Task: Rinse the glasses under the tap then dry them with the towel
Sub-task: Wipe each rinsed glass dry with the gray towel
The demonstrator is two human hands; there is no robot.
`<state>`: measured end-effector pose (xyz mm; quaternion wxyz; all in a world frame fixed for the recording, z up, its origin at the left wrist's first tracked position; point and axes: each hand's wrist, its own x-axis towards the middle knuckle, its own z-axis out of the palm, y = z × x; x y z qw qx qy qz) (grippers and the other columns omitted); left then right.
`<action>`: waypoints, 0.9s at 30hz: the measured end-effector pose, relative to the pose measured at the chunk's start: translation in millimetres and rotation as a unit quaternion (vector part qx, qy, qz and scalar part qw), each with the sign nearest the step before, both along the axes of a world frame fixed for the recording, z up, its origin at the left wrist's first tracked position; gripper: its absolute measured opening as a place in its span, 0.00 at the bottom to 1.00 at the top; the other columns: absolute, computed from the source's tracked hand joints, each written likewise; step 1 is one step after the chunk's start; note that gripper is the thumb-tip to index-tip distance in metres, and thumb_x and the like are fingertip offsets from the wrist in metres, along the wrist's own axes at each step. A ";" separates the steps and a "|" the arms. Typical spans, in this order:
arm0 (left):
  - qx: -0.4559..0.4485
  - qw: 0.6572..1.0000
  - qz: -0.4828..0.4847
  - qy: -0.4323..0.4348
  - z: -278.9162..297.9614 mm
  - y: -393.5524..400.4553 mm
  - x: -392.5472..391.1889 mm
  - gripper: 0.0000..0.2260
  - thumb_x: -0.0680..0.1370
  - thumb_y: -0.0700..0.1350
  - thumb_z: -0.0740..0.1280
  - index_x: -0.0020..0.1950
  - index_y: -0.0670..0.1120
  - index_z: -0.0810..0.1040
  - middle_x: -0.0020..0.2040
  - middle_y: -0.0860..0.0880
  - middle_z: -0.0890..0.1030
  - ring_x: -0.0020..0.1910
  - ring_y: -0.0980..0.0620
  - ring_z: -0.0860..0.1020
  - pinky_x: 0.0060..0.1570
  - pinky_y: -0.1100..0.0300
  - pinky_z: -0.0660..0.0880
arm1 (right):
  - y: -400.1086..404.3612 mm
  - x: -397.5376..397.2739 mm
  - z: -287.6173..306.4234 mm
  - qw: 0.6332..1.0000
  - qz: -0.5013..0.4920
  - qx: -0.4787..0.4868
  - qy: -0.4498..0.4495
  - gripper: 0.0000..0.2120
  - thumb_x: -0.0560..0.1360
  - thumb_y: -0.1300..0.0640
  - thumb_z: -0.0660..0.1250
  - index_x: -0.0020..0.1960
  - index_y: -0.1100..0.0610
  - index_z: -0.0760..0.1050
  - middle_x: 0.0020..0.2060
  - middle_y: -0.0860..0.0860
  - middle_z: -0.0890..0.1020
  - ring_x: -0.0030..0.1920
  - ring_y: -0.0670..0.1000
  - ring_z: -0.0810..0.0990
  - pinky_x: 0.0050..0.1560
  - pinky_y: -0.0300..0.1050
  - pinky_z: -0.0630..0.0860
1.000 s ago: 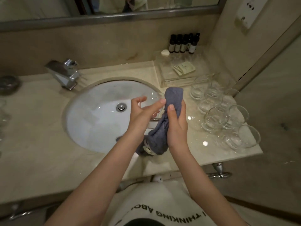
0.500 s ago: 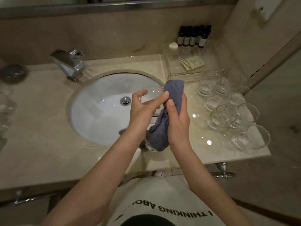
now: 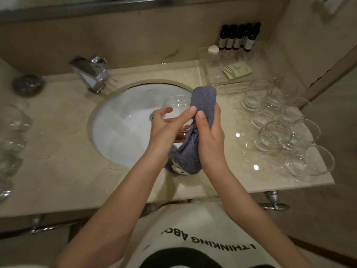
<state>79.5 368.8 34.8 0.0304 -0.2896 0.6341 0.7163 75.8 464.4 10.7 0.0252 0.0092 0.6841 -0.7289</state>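
Left hand [image 3: 166,130] grips 1 glass [image 3: 174,105] over the sink [image 3: 116,132]. Right hand [image 3: 209,136] clutches 1 grey towel [image 3: 202,99] against it. 5 dark bottles [image 3: 238,36] line the wall.

Clear glass [image 3: 176,105], nubby cloth towel [image 3: 202,101]

A clear glass [image 3: 176,113] hung tilted over the white basin, its rim toward the drain side, gripped at its side by the left hand [image 3: 166,130]. A grey-blue towel [image 3: 195,132] was pressed against its right side, folded over at the top and trailing down past the counter edge, held by the right hand [image 3: 209,138]. More clear glasses [image 3: 280,124] stood clustered on the counter to the right, some touching. The chrome tap [image 3: 90,73] sat at the back left, no water visible.
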 end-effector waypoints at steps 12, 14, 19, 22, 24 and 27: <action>-0.060 0.998 -0.016 -0.010 8.3 -4.3 -1.8 0.28 0.71 0.61 0.73 0.64 0.48 0.71 0.59 0.45 0.78 0.44 0.52 0.82 0.40 0.62 0.76 | 2.1 -3.8 3.1 0.997 -0.020 -0.058 -0.052 0.17 0.82 0.52 0.58 0.70 0.49 0.67 0.58 0.44 0.79 0.58 0.41 0.77 0.60 0.34 0.72; -0.072 0.997 -0.021 0.002 7.7 -1.0 -2.0 0.27 0.72 0.55 0.74 0.65 0.50 0.68 0.59 0.46 0.78 0.37 0.58 0.83 0.36 0.65 0.76 | 2.2 -3.6 3.4 0.999 -0.016 -0.026 -0.019 0.17 0.82 0.51 0.59 0.70 0.48 0.66 0.59 0.46 0.79 0.59 0.43 0.78 0.59 0.36 0.73; 0.115 0.993 0.015 0.016 17.2 3.8 0.5 0.29 0.71 0.52 0.74 0.67 0.41 0.72 0.56 0.40 0.82 0.39 0.52 0.84 0.34 0.63 0.78 | -1.9 -8.3 4.3 0.994 -0.018 -0.093 -0.052 0.20 0.79 0.45 0.58 0.69 0.49 0.67 0.60 0.48 0.78 0.61 0.47 0.77 0.62 0.42 0.72; 0.148 0.989 0.023 0.013 11.9 5.4 3.1 0.32 0.70 0.56 0.73 0.68 0.42 0.72 0.55 0.42 0.82 0.42 0.50 0.84 0.35 0.61 0.79 | 0.5 -8.7 3.6 0.993 -0.011 -0.102 -0.061 0.19 0.82 0.50 0.56 0.72 0.52 0.66 0.60 0.48 0.78 0.62 0.47 0.76 0.62 0.40 0.72; 0.066 0.998 0.023 0.010 7.0 4.2 2.1 0.33 0.67 0.60 0.72 0.68 0.47 0.69 0.58 0.47 0.79 0.50 0.50 0.82 0.42 0.58 0.79 | 0.3 -3.8 5.2 0.997 -0.005 -0.063 -0.044 0.18 0.82 0.52 0.57 0.71 0.52 0.66 0.61 0.47 0.78 0.62 0.45 0.76 0.63 0.40 0.72; -0.023 1.000 -0.008 0.018 6.5 -5.5 -0.2 0.30 0.69 0.60 0.72 0.67 0.50 0.69 0.62 0.47 0.76 0.47 0.54 0.80 0.42 0.62 0.76 | -0.4 0.6 4.7 1.000 -0.003 -0.015 -0.006 0.18 0.80 0.49 0.58 0.69 0.49 0.67 0.59 0.45 0.79 0.60 0.43 0.77 0.60 0.37 0.71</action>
